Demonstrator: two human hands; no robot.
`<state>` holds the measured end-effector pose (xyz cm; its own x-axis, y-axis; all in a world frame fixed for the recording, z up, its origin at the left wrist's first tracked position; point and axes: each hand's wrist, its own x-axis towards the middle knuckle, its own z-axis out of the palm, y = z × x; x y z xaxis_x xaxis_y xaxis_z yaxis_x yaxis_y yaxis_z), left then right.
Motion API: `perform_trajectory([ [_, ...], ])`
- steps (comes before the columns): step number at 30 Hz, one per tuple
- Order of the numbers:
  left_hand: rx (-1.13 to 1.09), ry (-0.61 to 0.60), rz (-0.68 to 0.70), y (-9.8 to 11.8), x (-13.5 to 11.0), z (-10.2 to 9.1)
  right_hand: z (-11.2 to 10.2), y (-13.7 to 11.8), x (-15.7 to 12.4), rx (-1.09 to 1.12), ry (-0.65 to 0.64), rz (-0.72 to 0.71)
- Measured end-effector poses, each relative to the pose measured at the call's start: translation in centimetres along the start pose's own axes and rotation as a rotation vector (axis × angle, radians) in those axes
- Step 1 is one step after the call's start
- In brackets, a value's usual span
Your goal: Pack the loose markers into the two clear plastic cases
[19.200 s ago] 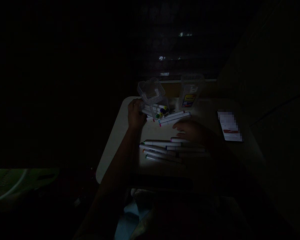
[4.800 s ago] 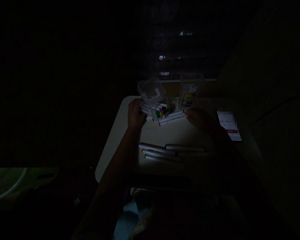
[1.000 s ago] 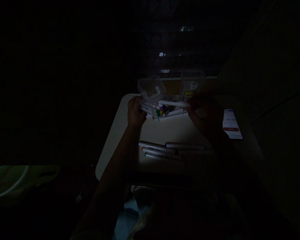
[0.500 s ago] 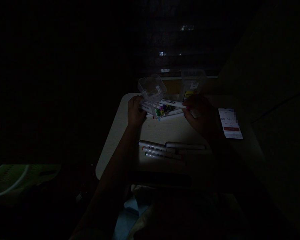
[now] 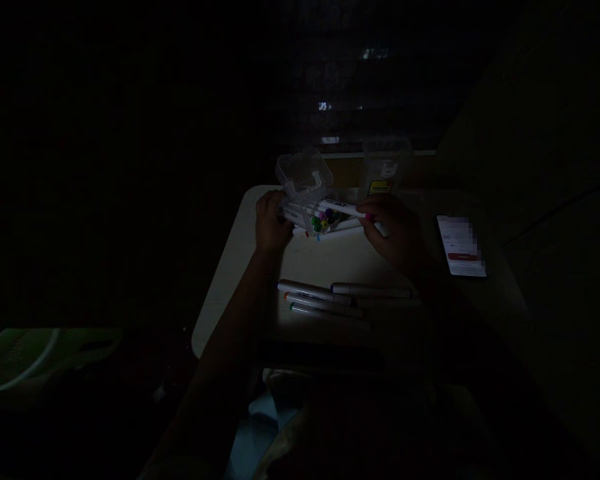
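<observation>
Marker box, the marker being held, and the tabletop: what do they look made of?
The marker box, steadied by the left hand: clear hard plastic, glossy, since marker barrels show through its wall. The marker in the right hand: smooth white plastic barrel, though the sheen is unclear in this dim light. The tabletop: pale, flat and matte, so laminate or painted board; I cannot tell which.

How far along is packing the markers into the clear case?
Several markers already sit in the clear case, gripped by the left hand. The right hand holds one marker at its opening. A row of loose markers remains on the table.
</observation>
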<state>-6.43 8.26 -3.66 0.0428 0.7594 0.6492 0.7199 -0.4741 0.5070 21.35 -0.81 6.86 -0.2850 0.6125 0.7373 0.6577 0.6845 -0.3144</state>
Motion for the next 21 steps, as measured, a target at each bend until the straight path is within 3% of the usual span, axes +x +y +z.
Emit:
perform_trajectory([
  [5, -0.011, -0.008, -0.004, -0.16, -0.07, 0.08, 0.26, 0.31, -0.11, 0.045, 0.037, -0.07],
  [21, -0.008, 0.003, 0.022, 0.06, -0.01, -0.03, 0.51, 0.6, -0.18, 0.03, -0.006, -0.048],
])
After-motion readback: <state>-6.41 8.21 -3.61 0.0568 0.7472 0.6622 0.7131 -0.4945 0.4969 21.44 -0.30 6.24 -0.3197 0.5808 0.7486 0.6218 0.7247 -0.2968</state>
